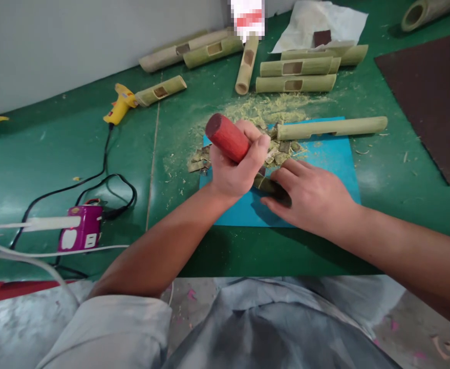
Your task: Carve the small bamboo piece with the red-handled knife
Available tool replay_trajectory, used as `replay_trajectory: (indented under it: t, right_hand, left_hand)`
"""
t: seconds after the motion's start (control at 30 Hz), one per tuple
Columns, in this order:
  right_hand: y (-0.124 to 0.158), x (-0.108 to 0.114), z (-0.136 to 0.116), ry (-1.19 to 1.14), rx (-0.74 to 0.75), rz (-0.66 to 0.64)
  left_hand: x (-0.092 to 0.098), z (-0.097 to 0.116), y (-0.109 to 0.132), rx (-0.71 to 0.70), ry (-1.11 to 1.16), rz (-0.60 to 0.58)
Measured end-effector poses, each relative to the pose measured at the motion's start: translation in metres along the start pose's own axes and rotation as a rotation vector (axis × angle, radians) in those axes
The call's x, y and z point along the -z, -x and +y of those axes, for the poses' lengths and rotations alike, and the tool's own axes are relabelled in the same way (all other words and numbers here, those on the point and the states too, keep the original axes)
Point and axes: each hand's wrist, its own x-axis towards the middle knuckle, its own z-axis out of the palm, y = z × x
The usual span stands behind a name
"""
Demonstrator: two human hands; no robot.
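Bamboo point(274, 190) on the blue mat point(234, 218) looks stiff, light and perhaps slick, best steadied from the side, as the right hand point(315, 197) does with curled fingers. The left hand point(234, 171) clenches a red handle point(230, 139); whatever lies below it is hidden, as is part of the bamboo.

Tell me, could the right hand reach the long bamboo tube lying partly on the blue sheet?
Probably yes: mainly blue sheet seems to lie between the right hand and the long bamboo tube. It would likely first have to let go of the dark bamboo piece.
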Motion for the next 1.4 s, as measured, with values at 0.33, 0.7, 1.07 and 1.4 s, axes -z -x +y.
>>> replay_trajectory:
  t: [0.33,0.7,1.07,1.4]
  right_hand:
    - [0.001,-0.002,-0.003,-0.025,0.004,-0.004]
    - [-0.001,-0.006,0.000,-0.117,-0.068,-0.042]
    - [-0.001,-0.006,-0.002,-0.149,-0.031,-0.032]
    - [-0.002,-0.004,-0.001,-0.103,-0.033,-0.056]
  left_hand:
    - [0.002,0.000,0.001,0.056,-0.095,-0.050]
    - [0.003,0.021,0.002,-0.094,-0.264,-0.263]
    - [-0.004,0.006,0.008,-0.111,-0.240,-0.159]
    - [-0.008,0.001,0.009,-0.029,-0.038,0.022]
